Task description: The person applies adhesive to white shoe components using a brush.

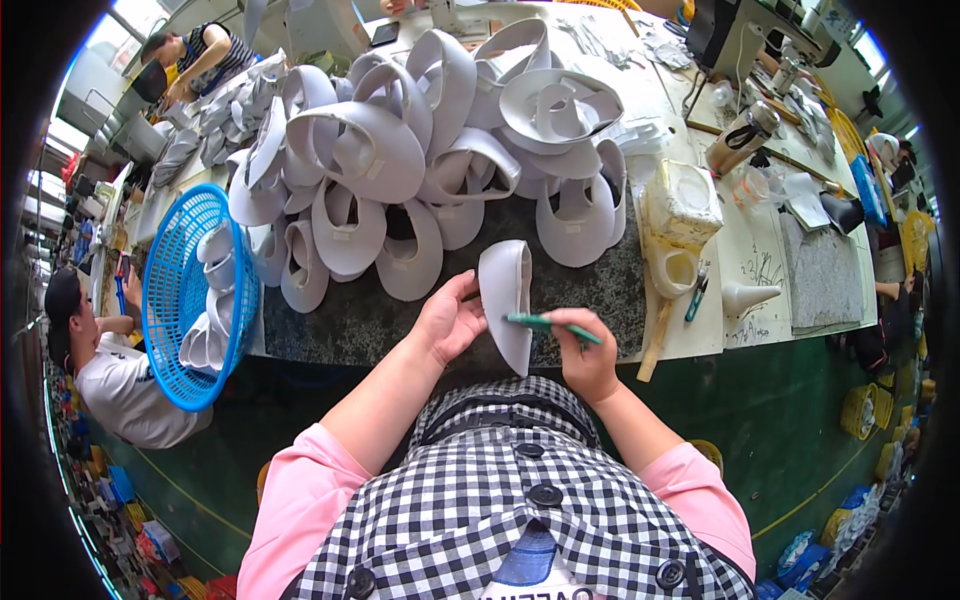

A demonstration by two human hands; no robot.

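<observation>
My left hand (450, 320) holds a white curved shoe-upper piece (507, 300) upright against the dark stone slab (590, 290). In my right hand (587, 362) is a thin green brush (550, 325), gripped like a pen, its tip touching the white piece's inner face. Behind both hands a big heap of similar white curved pieces (420, 150) covers the worktable.
A blue plastic basket (175, 290) with more white pieces hangs over the table's left edge. A glue-caked container (680, 215) and a stick stand to the right, beside a white cone (745, 297) and a grey slab (820, 265). Other people sit at far left and back left.
</observation>
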